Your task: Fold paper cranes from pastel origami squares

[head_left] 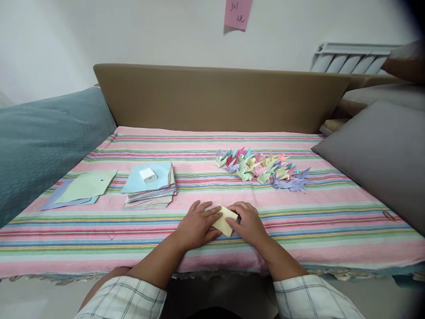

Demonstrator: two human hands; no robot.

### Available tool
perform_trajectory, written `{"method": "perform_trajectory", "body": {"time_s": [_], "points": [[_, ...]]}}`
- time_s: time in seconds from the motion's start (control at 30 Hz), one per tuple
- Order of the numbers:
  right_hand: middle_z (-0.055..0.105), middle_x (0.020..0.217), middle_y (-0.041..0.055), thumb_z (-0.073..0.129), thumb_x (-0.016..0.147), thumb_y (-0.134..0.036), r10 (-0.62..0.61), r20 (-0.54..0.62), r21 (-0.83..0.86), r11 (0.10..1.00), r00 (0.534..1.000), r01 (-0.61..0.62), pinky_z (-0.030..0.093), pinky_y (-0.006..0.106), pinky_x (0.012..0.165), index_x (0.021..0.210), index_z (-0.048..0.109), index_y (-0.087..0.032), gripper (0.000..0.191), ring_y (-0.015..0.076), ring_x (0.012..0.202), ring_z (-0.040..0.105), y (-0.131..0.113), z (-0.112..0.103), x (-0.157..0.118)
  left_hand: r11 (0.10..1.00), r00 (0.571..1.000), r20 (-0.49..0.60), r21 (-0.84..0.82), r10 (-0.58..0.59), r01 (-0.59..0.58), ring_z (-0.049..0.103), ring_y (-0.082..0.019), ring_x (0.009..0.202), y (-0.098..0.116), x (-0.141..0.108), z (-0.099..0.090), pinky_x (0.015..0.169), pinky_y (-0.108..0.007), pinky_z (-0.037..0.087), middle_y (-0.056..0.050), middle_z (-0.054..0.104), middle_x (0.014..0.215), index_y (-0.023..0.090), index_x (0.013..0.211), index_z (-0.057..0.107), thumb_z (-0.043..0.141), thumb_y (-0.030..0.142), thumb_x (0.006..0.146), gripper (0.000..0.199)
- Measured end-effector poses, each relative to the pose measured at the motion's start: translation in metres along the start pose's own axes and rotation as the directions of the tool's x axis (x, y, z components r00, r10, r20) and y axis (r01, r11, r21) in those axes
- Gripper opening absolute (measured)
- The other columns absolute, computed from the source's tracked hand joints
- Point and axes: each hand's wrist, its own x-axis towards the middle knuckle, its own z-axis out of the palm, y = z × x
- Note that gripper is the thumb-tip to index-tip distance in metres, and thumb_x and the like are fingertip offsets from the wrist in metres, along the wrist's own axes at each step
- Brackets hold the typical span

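Observation:
A small pale-yellow piece of folded paper [226, 225] lies on the striped cloth in front of me, a pointed corner toward me. From its left side my left hand [196, 225] holds it, fingertips on top and thumb by the lower edge, the other fingers spread. My right hand [249, 223] pinches the right side, thumb on top and fingers curled behind the far edge. Beyond my hands, to the right, sits a cluster of folded paper cranes [262, 167] in many colours. The underside of the yellow paper is hidden.
A stack of coloured paper [151, 199] with a white charger block [148, 175] on top stands at left. Loose green sheets [86, 185] and blue-purple ones lie farther left. A blue cushion [49, 137], grey pillows [381, 155] and a brown backrest [219, 97] border the striped cloth [99, 243].

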Motion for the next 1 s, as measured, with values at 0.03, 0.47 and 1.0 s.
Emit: {"method": "perform_trajectory", "body": {"time_s": [0.03,0.47,1.0], "points": [[0.064,0.095,0.0042,0.056,0.080,-0.032,0.006,0.011,0.032,0.999,1.000,-0.007,0.039,0.037,0.083,0.099,0.064,-0.023,0.023,0.0218,0.091,0.055,-0.001,-0.001,0.000,1.000,1.000,-0.005,-0.001,0.003,-0.003,0.036,-0.029,0.129,0.000,0.000,0.000,0.107,-0.053,0.021,-0.004,0.050,0.136,0.029,0.129,0.049,0.048,0.051,0.085,0.049],[0.069,0.087,0.0024,0.048,0.082,-0.037,0.270,-0.100,0.354,0.909,0.958,-0.220,0.048,0.029,0.062,0.100,0.061,-0.022,0.026,0.0175,0.071,0.062,0.006,0.008,0.004,0.994,0.990,-0.132,0.092,-0.051,0.063,0.045,-0.027,0.121,0.000,0.004,0.004,0.103,-0.053,0.030,-0.005,0.054,0.132,0.026,0.121,0.056,0.043,0.027,0.089,0.034],[0.046,0.135,0.0079,0.044,0.088,-0.024,-0.064,-0.004,-0.148,0.987,0.998,0.062,0.036,0.050,0.095,0.117,0.060,-0.030,0.034,0.0275,0.121,0.042,0.004,0.009,0.002,0.996,0.997,-0.065,0.070,-0.046,0.050,0.047,-0.028,0.119,0.001,0.006,0.003,0.100,-0.052,0.034,-0.005,0.056,0.130,0.025,0.121,0.057,0.042,0.027,0.090,0.035]]}}
